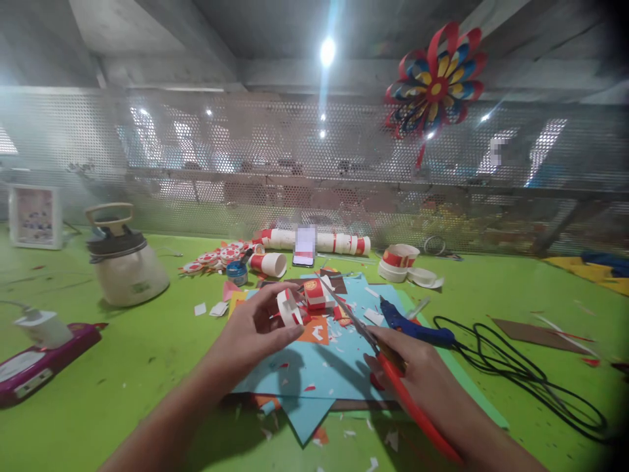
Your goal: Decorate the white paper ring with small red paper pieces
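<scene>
My left hand pinches a white paper-cup ring with a bit of red on it, above blue paper. In my right hand is a pair of scissors with red handles; the blades point up and away to the left, just right of the ring and apart from it. Beyond the ring stands a red and white paper cup piece with a gold print. Light blue paper sheets lie beneath both hands, strewn with red, white and orange scraps.
A blue glue gun with a looped black cord lies at right. Behind are a phone, a long tube of joined cups and cup rings. A jug and a purple power strip stand left.
</scene>
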Demonstrator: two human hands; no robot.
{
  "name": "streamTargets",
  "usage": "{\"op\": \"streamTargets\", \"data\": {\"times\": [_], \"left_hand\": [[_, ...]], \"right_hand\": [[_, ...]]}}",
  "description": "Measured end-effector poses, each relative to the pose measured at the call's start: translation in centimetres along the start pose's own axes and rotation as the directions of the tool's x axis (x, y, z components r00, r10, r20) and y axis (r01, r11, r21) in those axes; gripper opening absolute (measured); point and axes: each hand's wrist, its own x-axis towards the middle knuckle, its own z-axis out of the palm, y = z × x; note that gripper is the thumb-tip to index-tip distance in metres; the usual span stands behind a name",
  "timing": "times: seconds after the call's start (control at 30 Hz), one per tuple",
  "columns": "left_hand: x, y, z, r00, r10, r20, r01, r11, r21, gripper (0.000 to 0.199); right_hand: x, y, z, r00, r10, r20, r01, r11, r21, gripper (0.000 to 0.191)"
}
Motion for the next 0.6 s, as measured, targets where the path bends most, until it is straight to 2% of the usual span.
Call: {"op": "streamTargets", "data": {"times": [0.17,0.3,0.4,0.5,0.6], "left_hand": [[-0.1,0.8,-0.5,0.986,-0.015,0.168,0.074,0.934,-0.351,0.036],[0.1,0.9,-1.0,0.985,-0.031,0.172,0.105,0.893,-0.437,0.031],[0.5,1.0,-1.4,0.997,-0.047,0.065,0.069,0.919,-0.389,0.031],[1.0,1.3,-2.1,0.988,-0.041,-0.149,0.007,0.975,-0.223,0.029],[1.4,1.3,-2.8,0.981,-0.044,-0.189,0.008,0.982,-0.189,0.029]], "right_hand": [[0.5,1.1,0.4,0.998,0.002,-0.059,-0.003,1.000,-0.021,0.039],[0.7,0.9,0.5,0.997,0.064,-0.037,-0.066,0.997,-0.050,0.042],[0.3,0.2,0.6,0.994,0.108,-0.008,-0.108,0.992,-0.069,0.044],[-0.1,-0.5,0.8,0.995,0.089,-0.040,-0.092,0.992,-0.084,0.040],[-0.1,-0.8,0.9,0.992,0.060,-0.113,-0.069,0.994,-0.080,0.038]]}}
